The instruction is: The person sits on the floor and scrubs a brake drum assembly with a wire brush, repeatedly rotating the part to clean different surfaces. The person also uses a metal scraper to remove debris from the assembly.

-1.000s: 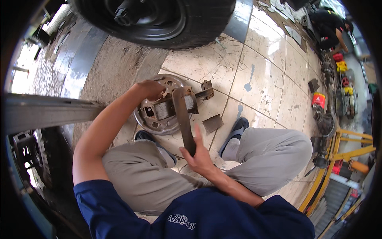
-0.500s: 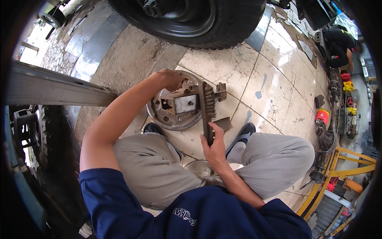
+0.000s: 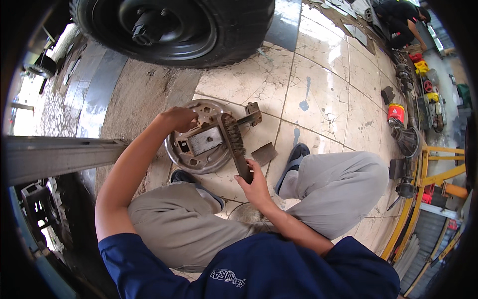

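A round grey metal plate [image 3: 196, 163], which looks like a drum brake backing plate, lies on the tiles between my feet. My left hand [image 3: 180, 119] is closed on its upper left part; the fingertips are partly hidden. Bolted across the plate is a pale rectangular block [image 3: 206, 141], and a metal bracket [image 3: 253, 114] juts out at the right. With my right hand [image 3: 255, 187] I grip the lower end of a long brush [image 3: 232, 135]. Its dark bristles face right, and its head overlaps the plate's right side. A flat grey-brown sheet [image 3: 264, 154] lies beside the brush.
A large wheel [image 3: 209, 37] stands beyond the plate. To the left a metal beam [image 3: 64, 157] reaches in. At the right are a red and yellow can [image 3: 396, 113], an axle [image 3: 409, 134] and a yellow frame [image 3: 423, 174]. Another person [image 3: 398, 25] bends down at the upper right.
The brush has tilted, its head leaning further left over the plate. My left hand keeps its grip on the plate. The whole view has shifted, so the floor items appear further left.
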`<state>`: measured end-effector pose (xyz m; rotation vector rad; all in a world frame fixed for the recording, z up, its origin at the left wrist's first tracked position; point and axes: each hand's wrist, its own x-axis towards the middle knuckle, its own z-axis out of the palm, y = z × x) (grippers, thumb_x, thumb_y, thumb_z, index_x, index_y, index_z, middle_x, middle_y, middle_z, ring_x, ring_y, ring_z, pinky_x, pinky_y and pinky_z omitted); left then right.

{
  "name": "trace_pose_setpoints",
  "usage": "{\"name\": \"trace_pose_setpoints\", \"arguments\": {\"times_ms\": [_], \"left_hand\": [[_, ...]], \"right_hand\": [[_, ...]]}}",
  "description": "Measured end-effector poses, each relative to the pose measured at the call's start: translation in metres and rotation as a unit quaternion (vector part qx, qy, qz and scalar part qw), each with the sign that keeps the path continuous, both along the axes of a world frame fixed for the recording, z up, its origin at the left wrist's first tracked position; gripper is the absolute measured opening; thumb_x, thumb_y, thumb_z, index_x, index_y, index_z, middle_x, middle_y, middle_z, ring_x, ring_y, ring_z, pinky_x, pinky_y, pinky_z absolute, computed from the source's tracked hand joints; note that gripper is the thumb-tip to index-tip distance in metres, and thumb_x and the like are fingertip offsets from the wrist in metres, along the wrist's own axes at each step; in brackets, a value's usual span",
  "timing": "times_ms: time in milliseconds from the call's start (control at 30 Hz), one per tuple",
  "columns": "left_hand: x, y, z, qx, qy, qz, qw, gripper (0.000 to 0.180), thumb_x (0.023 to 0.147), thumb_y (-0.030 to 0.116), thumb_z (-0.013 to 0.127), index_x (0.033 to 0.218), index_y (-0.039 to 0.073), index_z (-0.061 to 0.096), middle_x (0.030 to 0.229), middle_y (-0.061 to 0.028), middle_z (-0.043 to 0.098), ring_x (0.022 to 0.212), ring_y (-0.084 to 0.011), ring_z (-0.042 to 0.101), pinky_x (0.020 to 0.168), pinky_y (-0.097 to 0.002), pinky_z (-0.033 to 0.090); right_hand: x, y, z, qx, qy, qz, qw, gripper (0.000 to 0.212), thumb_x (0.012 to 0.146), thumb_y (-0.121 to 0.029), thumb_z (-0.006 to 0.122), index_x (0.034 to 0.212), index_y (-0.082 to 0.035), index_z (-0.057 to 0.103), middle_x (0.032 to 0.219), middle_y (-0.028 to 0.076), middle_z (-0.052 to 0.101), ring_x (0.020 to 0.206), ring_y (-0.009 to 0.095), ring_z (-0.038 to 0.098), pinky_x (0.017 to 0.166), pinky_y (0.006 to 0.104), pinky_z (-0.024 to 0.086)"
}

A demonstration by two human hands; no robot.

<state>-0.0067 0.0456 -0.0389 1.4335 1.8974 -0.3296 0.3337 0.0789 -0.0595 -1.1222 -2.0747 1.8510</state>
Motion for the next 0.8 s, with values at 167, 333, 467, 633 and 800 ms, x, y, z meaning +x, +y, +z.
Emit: {"name": "trace_pose_setpoints", "arguments": {"times_ms": [167, 333, 467, 633, 800], "left_hand": [[0.002, -0.005, -0.007, 0.114, -0.047, 0.045, 0.991, 0.032, 0.1, 0.031, 0.046, 0.117, 0.009, 0.063, 0.11, -0.0174, 0.068, 0.105, -0.0371, 0.063, 0.091, -0.0467, 0.049], [0.019, 0.007, 0.017, 0.138, -0.088, 0.073, 0.984, 0.033, 0.099, 0.032, 0.05, 0.116, 0.008, 0.065, 0.11, -0.0187, 0.068, 0.104, -0.0365, 0.064, 0.091, -0.0457, 0.05], [0.014, -0.001, 0.01, 0.142, -0.092, 0.047, 0.985, 0.033, 0.098, 0.034, 0.052, 0.112, 0.009, 0.068, 0.107, -0.0189, 0.069, 0.102, -0.0359, 0.066, 0.09, -0.0455, 0.05], [0.017, 0.003, 0.017, 0.105, -0.09, 0.076, 0.988, 0.039, 0.098, 0.04, 0.05, 0.111, 0.008, 0.07, 0.11, -0.0194, 0.069, 0.108, -0.0361, 0.063, 0.096, -0.0447, 0.048], [0.009, -0.003, 0.006, 0.107, -0.083, 0.073, 0.988, 0.042, 0.098, 0.043, 0.05, 0.11, 0.008, 0.07, 0.11, -0.0197, 0.069, 0.108, -0.0365, 0.063, 0.096, -0.0445, 0.048]], "right_hand": [[0.0, -0.01, 0.005, 0.051, 0.02, 0.049, 0.997, 0.061, 0.087, -0.018, 0.073, 0.137, -0.001, 0.042, 0.118, 0.021, 0.058, 0.104, 0.03, 0.061, 0.09, 0.0359, 0.048], [0.004, 0.0, -0.007, 0.026, 0.001, 0.007, 1.0, 0.059, 0.088, -0.019, 0.07, 0.136, 0.0, 0.042, 0.117, 0.023, 0.059, 0.108, 0.033, 0.06, 0.093, 0.037, 0.047], [-0.004, -0.005, 0.02, -0.009, -0.027, 0.058, 0.998, 0.059, 0.088, -0.018, 0.07, 0.136, 0.001, 0.042, 0.122, 0.025, 0.057, 0.115, 0.038, 0.057, 0.097, 0.04, 0.044], [0.003, -0.008, 0.003, 0.059, -0.013, 0.017, 0.998, 0.061, 0.087, -0.019, 0.071, 0.137, 0.001, 0.042, 0.125, 0.026, 0.057, 0.117, 0.04, 0.056, 0.098, 0.0407, 0.044], [-0.005, -0.006, 0.016, 0.015, -0.021, 0.041, 0.999, 0.06, 0.087, -0.021, 0.071, 0.135, 0.001, 0.043, 0.122, 0.026, 0.058, 0.112, 0.04, 0.059, 0.093, 0.0408, 0.046]]}}
